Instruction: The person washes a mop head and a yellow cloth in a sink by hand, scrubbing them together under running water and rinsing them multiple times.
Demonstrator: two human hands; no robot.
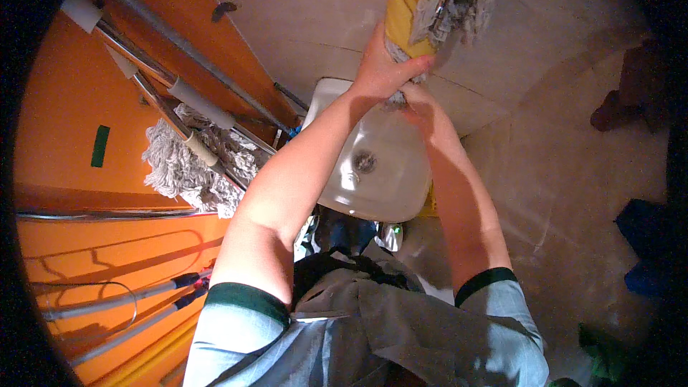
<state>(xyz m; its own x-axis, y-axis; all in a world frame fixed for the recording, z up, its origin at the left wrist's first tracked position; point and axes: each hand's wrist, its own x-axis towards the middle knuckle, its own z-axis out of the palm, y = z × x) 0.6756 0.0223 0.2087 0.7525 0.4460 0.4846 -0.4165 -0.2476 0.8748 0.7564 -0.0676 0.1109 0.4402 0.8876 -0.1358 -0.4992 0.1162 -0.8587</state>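
Beyond the far edge of a white sink basin [387, 183], my left hand [384, 67] is closed around the grey strands at the lower end of a mop head [473, 11]. A yellow cloth [407, 5] lies against those strands, and a metal mop fitting shows at the top of the view. Just below and to the right, my right hand [416, 98] grips the end of the same strands; its fingers are partly hidden behind my left wrist. The basin has a round drain [364, 162] and stands in front of my body, below my forearms.
On the left, mops with metal handles and a pale string mop head [188, 161] lean by an orange wall [70, 134]. A metal rail [107, 215] and several poles [134, 328] are lower left. Dark blue items [645, 236] lie at right, a green item [602, 352] lower right.
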